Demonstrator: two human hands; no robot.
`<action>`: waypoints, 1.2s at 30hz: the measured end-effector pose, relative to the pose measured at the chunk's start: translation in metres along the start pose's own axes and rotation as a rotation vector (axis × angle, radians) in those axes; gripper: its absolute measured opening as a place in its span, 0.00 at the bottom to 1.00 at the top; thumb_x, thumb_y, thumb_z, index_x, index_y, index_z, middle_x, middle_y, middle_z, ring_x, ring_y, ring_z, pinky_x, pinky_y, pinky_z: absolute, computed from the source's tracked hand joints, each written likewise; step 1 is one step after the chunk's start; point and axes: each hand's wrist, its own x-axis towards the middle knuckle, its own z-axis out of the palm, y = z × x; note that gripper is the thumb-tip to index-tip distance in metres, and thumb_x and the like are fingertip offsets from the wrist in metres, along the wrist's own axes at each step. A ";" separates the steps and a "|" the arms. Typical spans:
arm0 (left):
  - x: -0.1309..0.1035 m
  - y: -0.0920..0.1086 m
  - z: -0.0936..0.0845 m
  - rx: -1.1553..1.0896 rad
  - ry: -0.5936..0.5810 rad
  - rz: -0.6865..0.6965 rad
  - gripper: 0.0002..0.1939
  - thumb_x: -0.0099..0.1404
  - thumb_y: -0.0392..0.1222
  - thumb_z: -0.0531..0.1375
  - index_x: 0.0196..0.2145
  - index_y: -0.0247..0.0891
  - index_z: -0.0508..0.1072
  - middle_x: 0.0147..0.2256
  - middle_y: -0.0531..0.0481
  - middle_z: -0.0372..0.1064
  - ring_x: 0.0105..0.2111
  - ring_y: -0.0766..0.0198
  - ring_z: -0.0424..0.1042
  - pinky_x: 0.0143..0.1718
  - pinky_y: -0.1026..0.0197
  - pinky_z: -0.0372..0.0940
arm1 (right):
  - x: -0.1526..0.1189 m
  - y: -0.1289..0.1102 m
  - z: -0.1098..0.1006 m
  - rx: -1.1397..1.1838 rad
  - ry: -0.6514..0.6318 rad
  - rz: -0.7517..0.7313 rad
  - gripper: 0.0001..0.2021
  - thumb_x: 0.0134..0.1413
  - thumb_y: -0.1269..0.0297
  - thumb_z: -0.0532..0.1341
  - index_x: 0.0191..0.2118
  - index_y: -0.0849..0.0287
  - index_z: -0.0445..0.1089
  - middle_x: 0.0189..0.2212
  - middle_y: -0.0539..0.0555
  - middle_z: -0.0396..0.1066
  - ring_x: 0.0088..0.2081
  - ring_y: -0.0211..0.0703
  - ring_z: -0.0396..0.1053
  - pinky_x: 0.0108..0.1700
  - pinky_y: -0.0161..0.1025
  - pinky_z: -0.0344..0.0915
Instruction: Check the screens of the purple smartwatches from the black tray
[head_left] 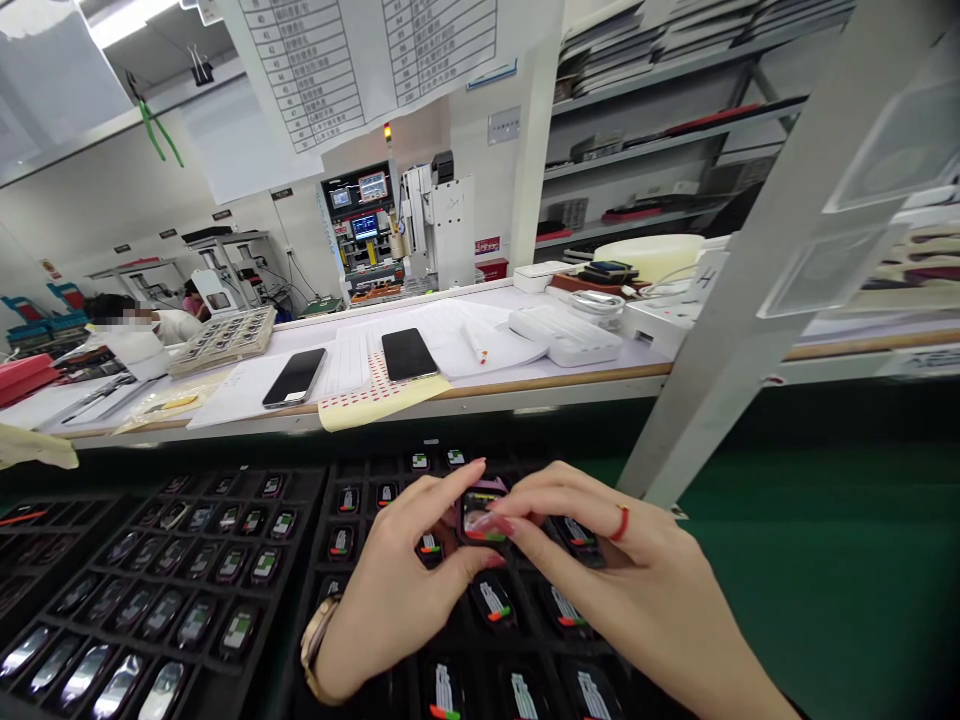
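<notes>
Both my hands meet over a black compartment tray. Together they pinch one small smartwatch body with a glossy screen and a pink-tinted case, held just above the tray. My left hand grips its left side with thumb and fingers; a gold watch sits on that wrist. My right hand, with a red ring, holds the watch body's right side and lays a fingertip across the screen's lower edge. Several more watch bodies lie in the tray cells around and below my hands.
A second black tray of watch bodies lies at the left. Behind runs a white shelf with two phones, a yellow sticker sheet and a white box. A grey upright post stands right; green mat beyond.
</notes>
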 end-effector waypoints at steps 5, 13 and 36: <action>0.000 0.000 0.000 0.013 -0.002 0.015 0.33 0.65 0.34 0.65 0.61 0.65 0.66 0.42 0.55 0.68 0.34 0.68 0.69 0.40 0.63 0.68 | 0.000 0.001 0.000 -0.012 0.008 -0.031 0.10 0.62 0.75 0.62 0.36 0.53 0.77 0.33 0.48 0.76 0.33 0.39 0.74 0.37 0.32 0.70; -0.002 0.001 0.000 0.030 0.018 0.051 0.34 0.65 0.32 0.65 0.61 0.67 0.66 0.41 0.56 0.68 0.34 0.69 0.68 0.40 0.65 0.68 | -0.001 0.006 0.002 -0.089 0.060 -0.145 0.11 0.61 0.78 0.62 0.39 0.54 0.77 0.34 0.47 0.71 0.32 0.35 0.71 0.33 0.29 0.67; 0.001 0.007 0.006 -0.189 0.150 0.020 0.28 0.57 0.28 0.69 0.51 0.52 0.77 0.39 0.58 0.79 0.31 0.72 0.73 0.35 0.72 0.70 | -0.005 0.012 0.008 0.054 0.005 0.131 0.11 0.61 0.70 0.63 0.47 0.48 0.72 0.36 0.43 0.74 0.34 0.38 0.72 0.39 0.31 0.67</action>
